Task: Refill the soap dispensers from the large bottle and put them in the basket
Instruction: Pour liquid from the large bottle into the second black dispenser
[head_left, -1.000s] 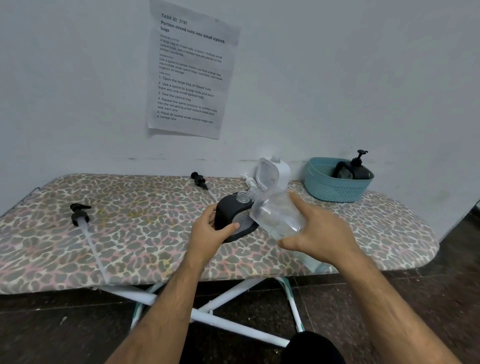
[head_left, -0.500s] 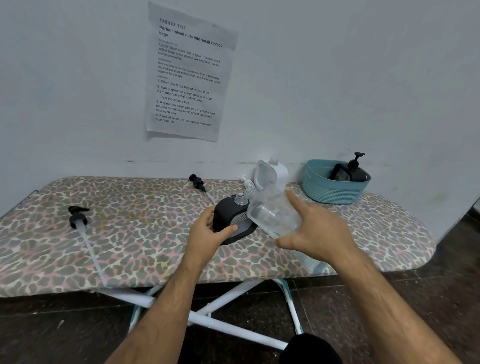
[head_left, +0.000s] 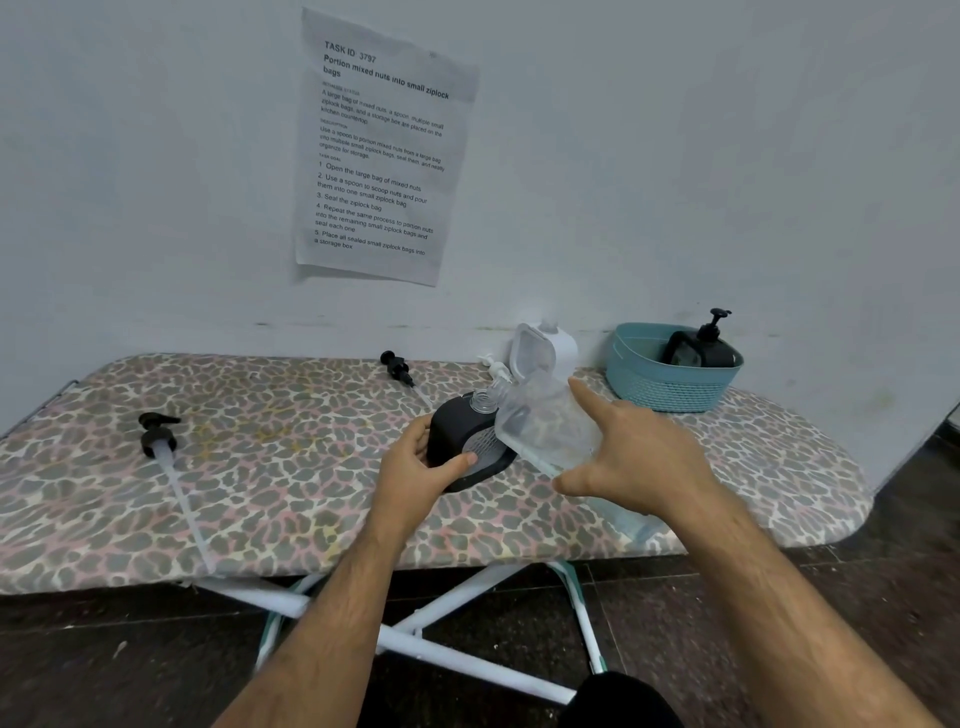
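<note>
A black soap dispenser (head_left: 457, 436) with its clear neck uncapped stands mid-board, and my left hand (head_left: 415, 467) grips its left side. My right hand (head_left: 639, 457) holds the large clear bottle (head_left: 545, 426) tilted, its spout at the dispenser's neck. The bottle's white flip lid (head_left: 530, 353) hangs open. A teal basket (head_left: 670, 384) at the back right holds another black dispenser (head_left: 701, 348) with its pump on.
The leopard-print ironing board (head_left: 260, 467) bears a black pump with a long tube (head_left: 161, 447) at the left and a second black pump (head_left: 397, 366) at the back. A white dispenser (head_left: 563, 348) stands by the wall. A paper sheet (head_left: 379, 150) hangs above.
My right hand has tipped the large bottle a little further over the dispenser's neck. My left hand has kept its grip on the dispenser.
</note>
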